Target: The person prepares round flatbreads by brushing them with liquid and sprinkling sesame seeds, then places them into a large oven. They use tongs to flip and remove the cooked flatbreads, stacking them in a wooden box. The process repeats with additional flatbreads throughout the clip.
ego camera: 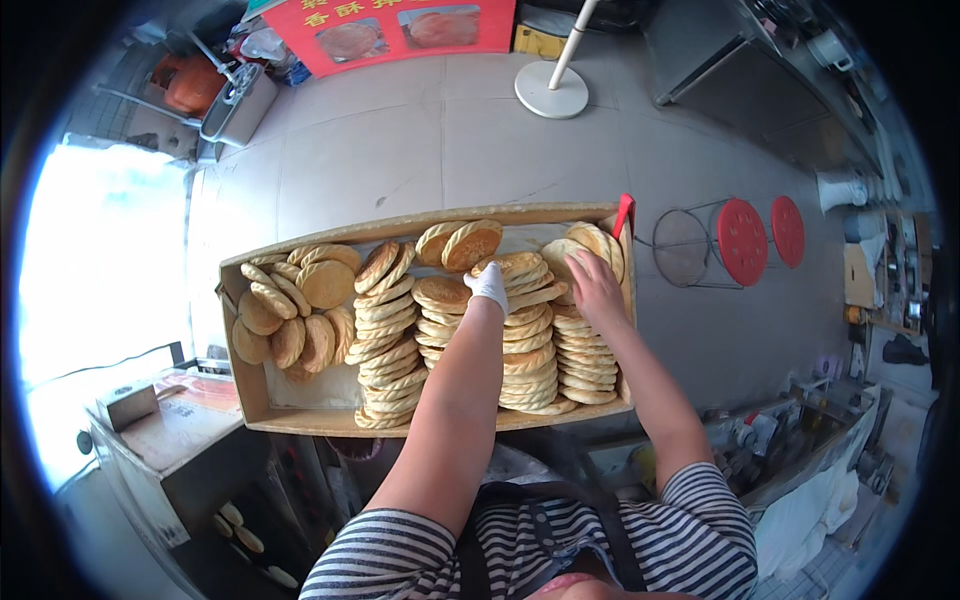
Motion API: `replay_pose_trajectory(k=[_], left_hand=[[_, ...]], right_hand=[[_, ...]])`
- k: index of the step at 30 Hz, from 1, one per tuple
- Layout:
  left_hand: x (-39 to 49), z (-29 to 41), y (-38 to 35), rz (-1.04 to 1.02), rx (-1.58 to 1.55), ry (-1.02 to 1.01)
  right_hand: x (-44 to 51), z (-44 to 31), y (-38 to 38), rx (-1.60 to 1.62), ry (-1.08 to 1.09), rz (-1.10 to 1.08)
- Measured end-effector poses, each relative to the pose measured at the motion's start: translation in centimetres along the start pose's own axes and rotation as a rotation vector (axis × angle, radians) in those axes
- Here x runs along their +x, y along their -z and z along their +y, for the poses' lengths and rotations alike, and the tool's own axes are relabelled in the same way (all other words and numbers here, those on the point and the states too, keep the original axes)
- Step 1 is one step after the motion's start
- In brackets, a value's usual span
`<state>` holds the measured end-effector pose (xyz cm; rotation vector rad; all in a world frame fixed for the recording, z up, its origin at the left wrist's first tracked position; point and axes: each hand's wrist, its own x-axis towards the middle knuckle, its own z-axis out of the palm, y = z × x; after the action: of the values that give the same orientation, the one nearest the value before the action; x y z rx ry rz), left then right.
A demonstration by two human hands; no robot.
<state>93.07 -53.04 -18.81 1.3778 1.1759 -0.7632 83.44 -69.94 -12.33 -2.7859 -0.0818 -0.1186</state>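
A long shallow wooden tray (300, 429) lies before me, holding many round flatbreads with braided rims. My left hand (489, 285), in a white glove, is against the left end of some stacked flatbreads (508, 264); its grip is partly hidden. Bare and with fingers apart, my right hand (594, 289) touches a pale flatbread (561, 259) near the tray's right end. Tall leaning rows of flatbreads (386, 337) fill the middle and right. Others lie in a loose heap (289, 322) at the left. Two browned flatbreads (471, 245) rest by the far wall.
A red strap (624, 216) hangs on the tray's far right corner. Red-topped stools (742, 241) stand to the right. A white round stand base (551, 90) and a red printed banner (390, 37) are beyond. At lower left is a metal cabinet (172, 442) with more flatbreads inside.
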Motion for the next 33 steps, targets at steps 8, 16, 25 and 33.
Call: replay_pose_trajectory(k=[8, 16, 25, 33], left_hand=[[-1.3, -5.4, 2.1, -0.099, 0.927, -0.847], [-10.1, -10.3, 19.6, -0.163, 0.353, -1.432], [-10.4, -29.4, 56.5, 1.027, -0.024, -0.469], [-25.6, -59.8, 77.5, 1.789, -0.592, 0.689]], right_hand=[[2.5, 2.3, -4.9, 0.157, -0.129, -0.187], [-0.2, 2.8, -11.0, -0.035, -0.031, -0.198], [3.6, -16.6, -6.0, 0.530, 0.302, -0.341], [-7.6, -48.1, -5.2, 0.618, 0.638, -0.888]])
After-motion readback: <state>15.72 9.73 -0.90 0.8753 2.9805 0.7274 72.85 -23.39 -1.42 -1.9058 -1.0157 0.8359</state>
